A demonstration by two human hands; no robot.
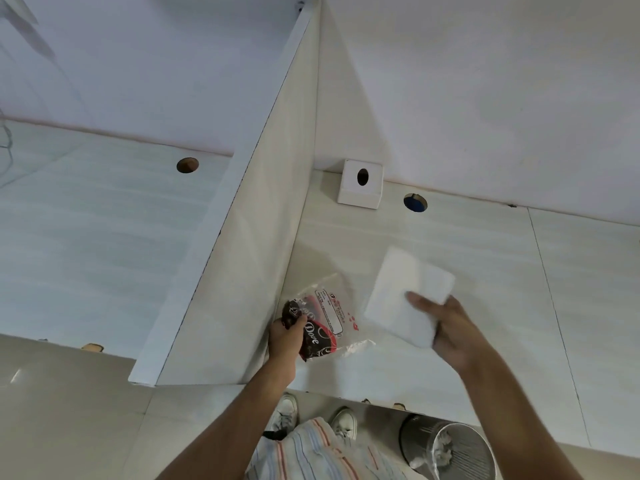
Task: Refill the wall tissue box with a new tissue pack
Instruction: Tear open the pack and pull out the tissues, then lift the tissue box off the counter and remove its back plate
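The white wall tissue box (360, 183) hangs on the tiled wall ahead, its dark oval slot facing me. My right hand (446, 327) grips a white stack of tissues (405, 296) out of its wrapper, well below and slightly right of the box. My left hand (285, 336) is closed on the crumpled plastic wrapper (320, 323), dark brown and red with clear parts, low by the partition corner.
A white partition (242, 237) juts out on the left. Round holes (415, 202) (187, 165) pierce the tiled wall. A metal waste bin (450, 448) with crumpled paper inside stands on the floor at lower right, beside my white shoes (343, 422).
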